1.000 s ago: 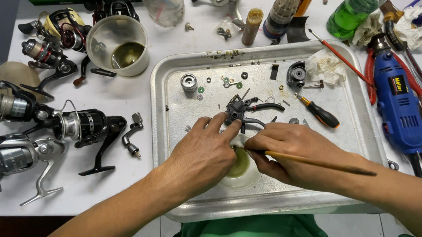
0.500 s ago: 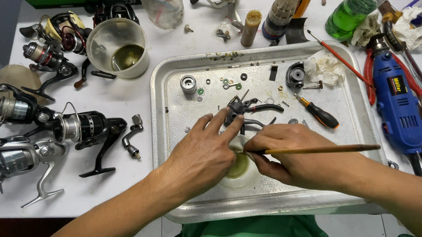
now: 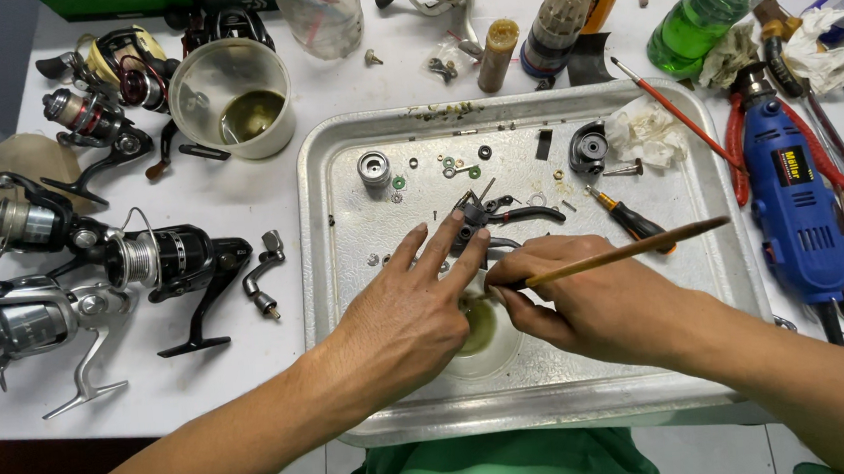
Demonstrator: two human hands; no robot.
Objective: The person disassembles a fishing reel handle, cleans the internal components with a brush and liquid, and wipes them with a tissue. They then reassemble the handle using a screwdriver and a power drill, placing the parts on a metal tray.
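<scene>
My left hand [image 3: 403, 314] lies over a small white cup [image 3: 480, 338] of yellowish liquid in the metal tray [image 3: 345, 273], fingers spread and reaching toward a dark reel part [image 3: 485, 214] with a wire bail. Whether it grips something small underneath is hidden. My right hand [image 3: 588, 299] pinches a thin wooden-handled brush [image 3: 634, 248], its tip down by the cup and its handle slanting up to the right.
Small washers, screws and a metal spool [image 3: 373, 167] lie in the tray, with a screwdriver [image 3: 626, 219] and tissue [image 3: 647, 132]. Several fishing reels [image 3: 158, 263] sit left, a white bowl [image 3: 231, 100] behind. A blue rotary tool [image 3: 790, 198] and pliers lie right.
The brush handle has swung upward, from pointing down-right, through level, to slanting up-right. Both hands stay over the cup.
</scene>
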